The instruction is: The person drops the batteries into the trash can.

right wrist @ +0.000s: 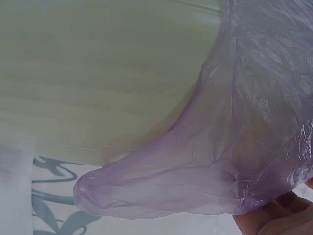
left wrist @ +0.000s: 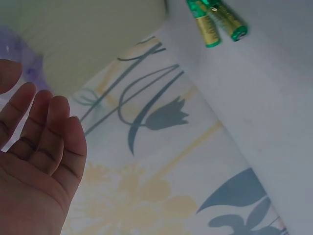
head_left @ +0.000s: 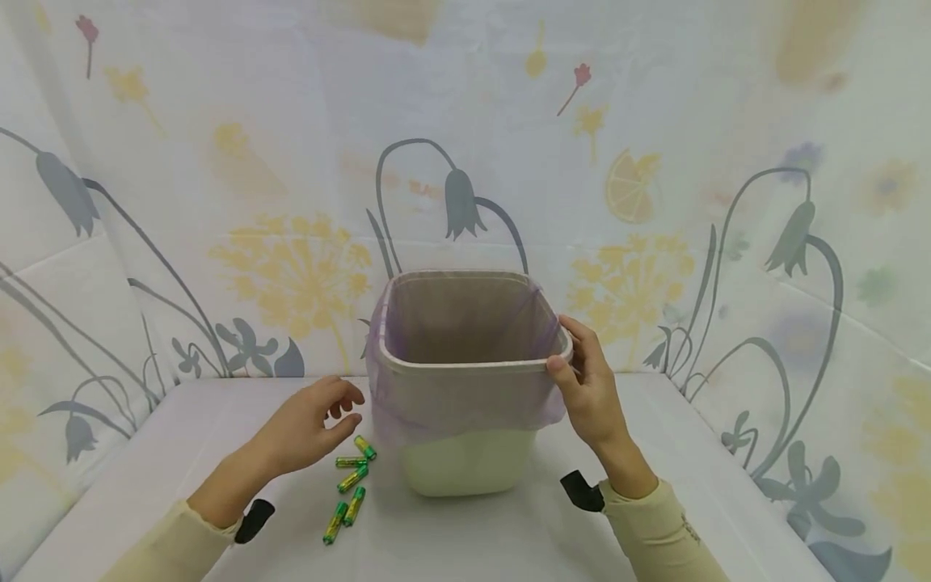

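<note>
Bin [head_left: 469,469], smooth, round-cornered, draped in crinkled purple film [head_left: 465,404]; right hand [head_left: 592,396] pinches its rim [head_left: 473,367] at near right; left hand [head_left: 313,424], fingers loosely bent, hovers near cylindrical batteries [head_left: 352,478]

- Left hand [head_left: 313,424]: bare, fingertips to wrist.
- Right hand [head_left: 592,396]: likewise bare.
- Left sleeve [head_left: 170,550]: long, pale beige cloth; cuff begins behind the fingers, past the wrist.
- Right sleeve [head_left: 655,525]: same beige, creased; small dark marking on it, farther from fingers than cuff edge, unreadable.
- Left black block [head_left: 254,521], right black block [head_left: 582,491]: small, at cuff edges, well behind fingers.
</note>
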{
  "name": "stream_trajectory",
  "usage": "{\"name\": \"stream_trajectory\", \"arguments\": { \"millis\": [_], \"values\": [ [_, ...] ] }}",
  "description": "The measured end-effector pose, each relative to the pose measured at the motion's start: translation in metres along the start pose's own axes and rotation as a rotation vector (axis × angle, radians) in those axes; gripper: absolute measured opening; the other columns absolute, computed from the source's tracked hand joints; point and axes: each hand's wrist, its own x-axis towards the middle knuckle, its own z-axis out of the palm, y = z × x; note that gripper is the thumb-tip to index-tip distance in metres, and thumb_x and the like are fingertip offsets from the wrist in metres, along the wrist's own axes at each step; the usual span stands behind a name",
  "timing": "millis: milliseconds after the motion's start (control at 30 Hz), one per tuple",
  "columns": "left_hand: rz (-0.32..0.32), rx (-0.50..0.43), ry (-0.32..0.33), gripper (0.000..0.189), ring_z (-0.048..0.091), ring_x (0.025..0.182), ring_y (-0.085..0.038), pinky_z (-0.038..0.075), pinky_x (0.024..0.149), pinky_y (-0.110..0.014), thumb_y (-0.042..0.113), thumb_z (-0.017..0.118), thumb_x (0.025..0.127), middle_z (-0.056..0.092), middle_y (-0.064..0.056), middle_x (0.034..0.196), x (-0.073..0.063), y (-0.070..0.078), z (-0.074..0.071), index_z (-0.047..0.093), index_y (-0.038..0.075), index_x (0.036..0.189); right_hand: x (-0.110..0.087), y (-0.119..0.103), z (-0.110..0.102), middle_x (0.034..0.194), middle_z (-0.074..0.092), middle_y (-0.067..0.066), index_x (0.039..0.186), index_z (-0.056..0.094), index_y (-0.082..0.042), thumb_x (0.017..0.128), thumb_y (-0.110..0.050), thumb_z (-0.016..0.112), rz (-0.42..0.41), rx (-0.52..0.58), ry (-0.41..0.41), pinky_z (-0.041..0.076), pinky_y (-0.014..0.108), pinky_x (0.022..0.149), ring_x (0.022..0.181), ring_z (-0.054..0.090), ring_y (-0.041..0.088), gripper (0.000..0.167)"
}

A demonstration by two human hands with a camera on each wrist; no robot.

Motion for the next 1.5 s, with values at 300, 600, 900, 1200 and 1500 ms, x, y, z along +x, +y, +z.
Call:
{"name": "stream_trajectory", "arguments": {
  "millis": [300, 600, 900, 1200, 1500],
  "values": [
    [-0.129, -0.028, -0.183, 0.016, 0.051, 0.074, -0.011, 0.043, 0.063, -0.025, 0.018, 0.071, 0.084, 0.052, 0.010, 0.082, -0.028, -0.009, 0.026, 0.064, 0.017, 0.098, 0.000, 0.000, 0.000, 0.127, 0.056, 0.018, 0.143, 0.041, -0.014, 0.093, -0.012, 0.055, 0.000, -0.003, -0.004, 0.046, 0.022, 0.085, 0.107, 0.055, 0.033, 0.052],
    [-0.186, -0.066, -0.325, 0.021, 0.049, 0.074, -0.009, 0.042, 0.062, -0.026, 0.024, 0.071, 0.084, 0.052, 0.010, 0.082, -0.042, -0.013, 0.037, 0.065, 0.015, 0.102, -0.001, 0.000, 0.000, 0.127, 0.055, 0.017, 0.143, 0.040, -0.015, 0.094, -0.015, 0.056, 0.003, -0.021, -0.005, 0.046, 0.021, 0.085, 0.106, 0.055, 0.030, 0.052],
    [-0.237, -0.145, -0.428, 0.023, 0.049, 0.071, -0.008, 0.040, 0.060, -0.027, 0.031, 0.073, 0.080, 0.054, 0.009, 0.082, -0.054, -0.016, 0.043, 0.063, 0.021, 0.099, -0.001, -0.001, 0.000, 0.129, 0.055, 0.017, 0.143, 0.040, -0.015, 0.094, -0.018, 0.056, 0.005, -0.025, -0.009, 0.046, 0.021, 0.084, 0.107, 0.055, 0.032, 0.052],
    [-0.247, -0.134, -0.478, 0.027, 0.048, 0.071, -0.006, 0.039, 0.062, -0.026, 0.034, 0.073, 0.080, 0.052, 0.012, 0.078, -0.056, -0.019, 0.047, 0.065, 0.021, 0.101, -0.001, -0.002, -0.001, 0.125, 0.056, 0.017, 0.143, 0.041, -0.015, 0.094, -0.016, 0.055, -0.003, -0.029, -0.002, 0.047, 0.021, 0.083, 0.104, 0.056, 0.032, 0.051],
    [-0.208, -0.190, -0.483, 0.022, 0.049, 0.069, -0.005, 0.039, 0.061, -0.025, 0.032, 0.073, 0.081, 0.053, 0.013, 0.076, -0.059, -0.017, 0.045, 0.065, 0.020, 0.098, -0.001, -0.001, -0.001, 0.126, 0.056, 0.018, 0.143, 0.041, -0.014, 0.093, -0.015, 0.055, -0.005, -0.021, -0.003, 0.047, 0.021, 0.083, 0.104, 0.056, 0.030, 0.051]
  ]
}}
